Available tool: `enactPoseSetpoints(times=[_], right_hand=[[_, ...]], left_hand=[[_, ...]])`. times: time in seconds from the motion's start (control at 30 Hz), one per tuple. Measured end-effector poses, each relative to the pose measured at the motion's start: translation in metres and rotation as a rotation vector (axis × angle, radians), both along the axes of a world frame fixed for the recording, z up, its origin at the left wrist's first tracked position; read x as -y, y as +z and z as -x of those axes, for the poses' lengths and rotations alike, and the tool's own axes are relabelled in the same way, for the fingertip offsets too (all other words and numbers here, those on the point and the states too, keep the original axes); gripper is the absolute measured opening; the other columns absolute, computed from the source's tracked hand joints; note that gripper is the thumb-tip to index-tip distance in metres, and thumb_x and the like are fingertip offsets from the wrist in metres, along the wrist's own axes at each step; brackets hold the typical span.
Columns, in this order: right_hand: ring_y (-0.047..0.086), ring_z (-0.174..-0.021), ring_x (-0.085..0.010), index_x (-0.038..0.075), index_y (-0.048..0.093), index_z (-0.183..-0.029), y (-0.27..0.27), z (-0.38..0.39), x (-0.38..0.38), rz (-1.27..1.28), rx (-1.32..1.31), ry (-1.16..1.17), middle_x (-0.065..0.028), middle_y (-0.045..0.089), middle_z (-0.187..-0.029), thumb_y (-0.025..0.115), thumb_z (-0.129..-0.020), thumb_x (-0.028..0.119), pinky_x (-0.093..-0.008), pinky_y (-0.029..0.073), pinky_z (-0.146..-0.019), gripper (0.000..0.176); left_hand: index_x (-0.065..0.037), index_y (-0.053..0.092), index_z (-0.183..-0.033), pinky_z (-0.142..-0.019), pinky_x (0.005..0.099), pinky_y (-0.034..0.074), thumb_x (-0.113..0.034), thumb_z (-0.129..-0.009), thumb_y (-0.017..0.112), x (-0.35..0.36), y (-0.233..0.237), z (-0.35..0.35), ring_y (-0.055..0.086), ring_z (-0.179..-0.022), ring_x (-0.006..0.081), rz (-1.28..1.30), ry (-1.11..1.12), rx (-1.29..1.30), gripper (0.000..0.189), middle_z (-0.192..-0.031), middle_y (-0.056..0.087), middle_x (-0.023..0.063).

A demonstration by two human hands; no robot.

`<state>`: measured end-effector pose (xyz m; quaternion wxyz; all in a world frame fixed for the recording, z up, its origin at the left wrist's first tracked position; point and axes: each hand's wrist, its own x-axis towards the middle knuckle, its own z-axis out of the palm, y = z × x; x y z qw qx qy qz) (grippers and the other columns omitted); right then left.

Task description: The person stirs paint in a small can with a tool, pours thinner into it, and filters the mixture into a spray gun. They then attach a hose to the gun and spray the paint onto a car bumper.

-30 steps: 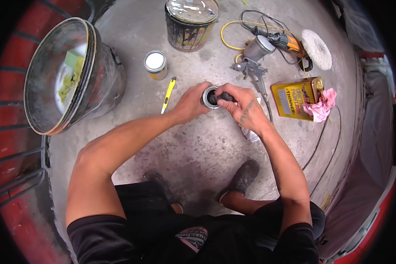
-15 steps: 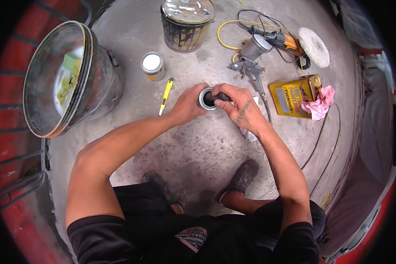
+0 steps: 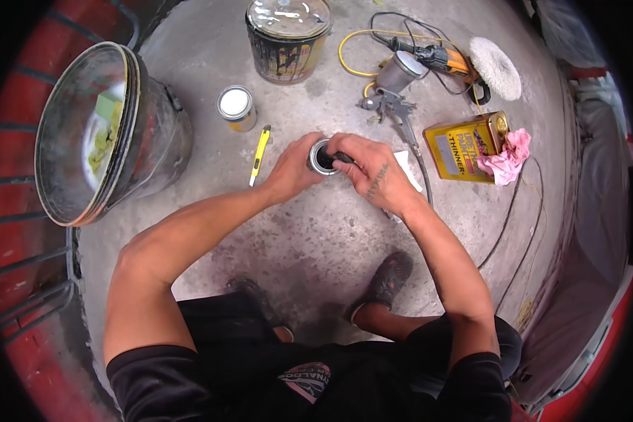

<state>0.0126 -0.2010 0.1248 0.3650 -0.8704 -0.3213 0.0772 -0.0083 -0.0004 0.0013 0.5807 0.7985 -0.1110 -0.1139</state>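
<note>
Low over the floor, my left hand point(image 3: 295, 167) is wrapped around the side of a small open metal can point(image 3: 314, 166). The can has a shiny rim and dark insides. My right hand point(image 3: 370, 166) is closed on a dark, stubby object point(image 3: 341, 157) that reaches into the can's mouth; its lower end and exact kind are hidden. To the left of the can lies a yellow utility knife point(image 3: 261, 155). Behind that stands another small can point(image 3: 236, 107) with a white top. A piece of white paper point(image 3: 408, 171) shows partly beyond my right hand.
A large bucket point(image 3: 163, 126) stands at left, a lidded black pail point(image 3: 286, 55) at the back. A spray gun point(image 3: 392, 105), a polisher point(image 3: 457, 65) with cords, and a yellow thinner tin point(image 3: 450, 156) with a pink cloth point(image 3: 508, 158) occupy the right side.
The whole view has shifted slightly, so floor objects appear a little further left. Both hands keep their hold at the can; the dark object sits slightly differently in its mouth.
</note>
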Motion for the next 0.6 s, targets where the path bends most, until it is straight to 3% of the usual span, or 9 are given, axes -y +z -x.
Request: enactPoseSetpoints(times=[0.07, 0.17, 0.3, 0.4, 0.47, 0.6], right_hand=[[0.071, -0.097, -0.0430, 0.002, 0.065, -0.114, -0.0003, 0.0000, 0.0011, 0.018, -0.158, 0.063, -0.0189, 0.073, -0.108, 0.075, -0.091, -0.001, -0.0468, 0.056, -0.082, 0.026], [0.071, -0.097, -0.0431, 0.002, 0.065, -0.115, -0.0004, -0.0002, 0.0038, 0.070, -0.041, -0.004, -0.0187, 0.073, -0.109, 0.075, -0.091, -0.001, -0.0473, 0.056, -0.082, 0.026], [0.071, -0.099, -0.0431, 0.002, 0.065, -0.115, -0.0049, -0.0013, 0.0021, -0.037, -0.054, 0.034, -0.0186, 0.073, -0.109, 0.075, -0.090, -0.001, -0.0471, 0.057, -0.083, 0.027], [0.071, -0.101, -0.0432, 0.002, 0.065, -0.115, -0.0019, 0.0013, 0.0022, 0.060, -0.152, 0.055, -0.0185, 0.074, -0.111, 0.075, -0.090, -0.001, -0.0458, 0.057, -0.084, 0.027], [0.071, -0.101, -0.0428, 0.003, 0.065, -0.115, -0.0055, 0.0032, -0.0015, -0.024, -0.001, -0.016, -0.0181, 0.074, -0.111, 0.076, -0.091, 0.000, -0.0445, 0.057, -0.085, 0.026], [0.072, -0.099, -0.0407, 0.004, 0.066, -0.116, -0.0059, 0.0004, -0.0027, -0.082, -0.075, 0.025, -0.0172, 0.073, -0.109, 0.076, -0.091, 0.000, -0.0433, 0.057, -0.084, 0.027]], left_hand=[[-0.007, 0.056, -0.138, -0.098, 0.0386, 0.055, 0.000, -0.082, 0.084, -0.0015, -0.0006, 0.0006, 0.069, -0.113, 0.0245, 0.030, -0.034, -0.017, 0.063, -0.122, 0.069, 0.0122], [-0.007, 0.056, -0.137, -0.098, 0.0384, 0.055, -0.001, -0.082, 0.084, -0.0016, -0.0007, 0.0022, 0.069, -0.112, 0.0240, 0.000, -0.004, 0.046, 0.063, -0.121, 0.069, 0.0115], [-0.007, 0.056, -0.137, -0.097, 0.0386, 0.054, -0.002, -0.083, 0.085, -0.0025, 0.0012, -0.0001, 0.068, -0.111, 0.0237, -0.005, -0.003, 0.000, 0.062, -0.120, 0.068, 0.0110], [-0.007, 0.056, -0.136, -0.097, 0.0389, 0.054, -0.003, -0.083, 0.086, -0.0063, 0.0014, 0.0030, 0.068, -0.112, 0.0241, 0.023, -0.022, -0.025, 0.061, -0.122, 0.068, 0.0112], [-0.007, 0.057, -0.136, -0.098, 0.0392, 0.054, -0.003, -0.082, 0.086, -0.0057, 0.0054, 0.0025, 0.068, -0.113, 0.0252, -0.034, 0.022, -0.036, 0.062, -0.122, 0.068, 0.0113], [-0.007, 0.058, -0.135, -0.097, 0.0394, 0.054, -0.005, -0.081, 0.087, -0.0064, -0.0003, -0.0032, 0.069, -0.114, 0.0267, -0.066, 0.063, 0.052, 0.062, -0.122, 0.068, 0.0119]])
